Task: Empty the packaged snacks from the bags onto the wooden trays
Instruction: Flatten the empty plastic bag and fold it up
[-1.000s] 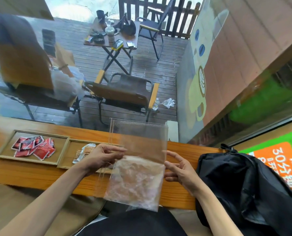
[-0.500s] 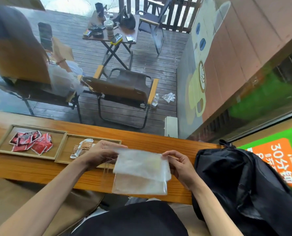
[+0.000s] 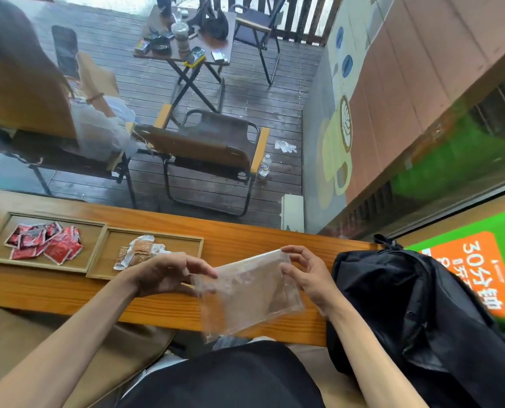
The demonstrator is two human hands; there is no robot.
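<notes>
Now | both hands [image 3: 169, 273] [image 3: 310, 278] pinch clear bag [image 3: 248, 293] | orange sign [image 3: 477, 275] reads "30"

At the right edge of the frame, an orange sign [image 3: 477, 269] on a green panel [image 3: 463, 240] carries white characters, seen tilted and mirrored. They seem to read "30分钟", with smaller lines beside them too blurred to read.

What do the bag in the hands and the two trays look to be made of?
Bag: thin clear plastic film, glossy; the counter shows through it and it creases. Trays: light wood, matte, likely unvarnished; a raised frame rim and faint grain show, though a wood-look veneer can't be ruled out.
</notes>
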